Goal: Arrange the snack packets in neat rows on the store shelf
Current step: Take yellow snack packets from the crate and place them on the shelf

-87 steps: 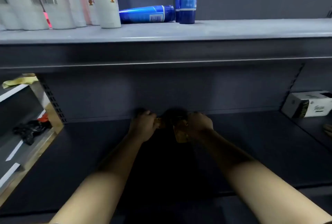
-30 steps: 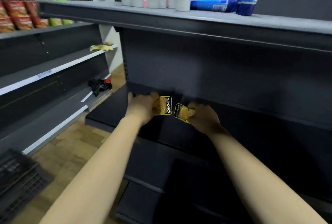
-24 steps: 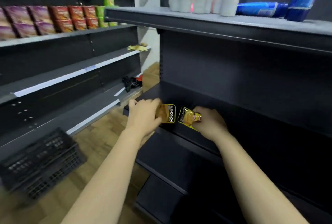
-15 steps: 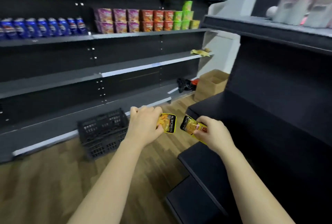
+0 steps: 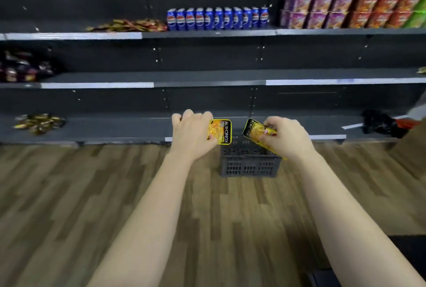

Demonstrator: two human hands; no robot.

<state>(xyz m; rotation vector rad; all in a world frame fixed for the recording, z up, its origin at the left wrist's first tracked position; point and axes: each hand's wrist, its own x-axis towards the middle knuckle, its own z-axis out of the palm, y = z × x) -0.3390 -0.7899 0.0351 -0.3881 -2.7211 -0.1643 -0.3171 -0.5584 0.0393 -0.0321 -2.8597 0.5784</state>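
Note:
My left hand [image 5: 192, 133] grips a yellow-and-black snack packet [image 5: 220, 131] by its left side, held upright in the air. My right hand [image 5: 284, 137] pinches a second yellow packet [image 5: 253, 131], tilted with its top leaning left. Both packets hang in front of the dark lowest shelf [image 5: 129, 128] of the wall unit across the aisle. A small heap of gold packets [image 5: 39, 122] lies at the left end of that shelf. Another loose pile of red-and-yellow packets [image 5: 126, 25] lies on a higher shelf.
A dark plastic crate [image 5: 250, 164] stands on the wood floor [image 5: 69, 194] just below my hands. Blue cans [image 5: 217, 18] and purple, red and green cups [image 5: 350, 11] line the upper shelf. Dark packets [image 5: 23, 67] sit at the left, a black cloth [image 5: 380, 123] at the right.
My view has swung left from the dark empty shelf unit to the stocked wall shelves across the aisle. Both hands kept their packets throughout, and the crate now sits right under them.

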